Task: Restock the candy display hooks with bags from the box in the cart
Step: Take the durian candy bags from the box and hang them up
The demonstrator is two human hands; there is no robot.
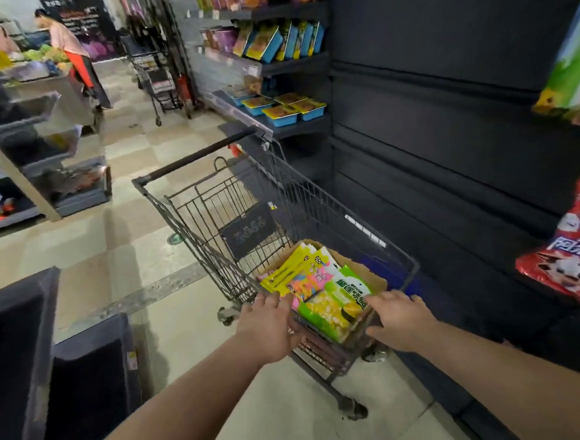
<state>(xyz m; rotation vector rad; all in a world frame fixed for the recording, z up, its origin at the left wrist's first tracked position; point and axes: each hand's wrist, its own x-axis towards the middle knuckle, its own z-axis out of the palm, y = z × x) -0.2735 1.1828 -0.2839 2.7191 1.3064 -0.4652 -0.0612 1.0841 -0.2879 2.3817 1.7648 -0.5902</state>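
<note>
A wire shopping cart (319, 214) stands in the aisle, its near end toward me. Inside it lies a cardboard box (375, 277) holding candy bags: a yellow bag (290, 271) on top and a green bag (335, 302) at the near end. My left hand (268, 328) reaches to the cart's near left corner with fingers extended, touching the yellow bag's edge. My right hand (400, 318) rests on the cart's near right rim beside the green bag, fingers spread. Red candy bags (573, 262) hang on the dark display wall at right.
A dark slatted display panel (445, 106) runs along the right. Shelves with blue trays (284, 108) stand behind the cart. Dark bins (20, 359) sit at my left. Another cart (158, 77) and a person (74, 56) are far down the aisle.
</note>
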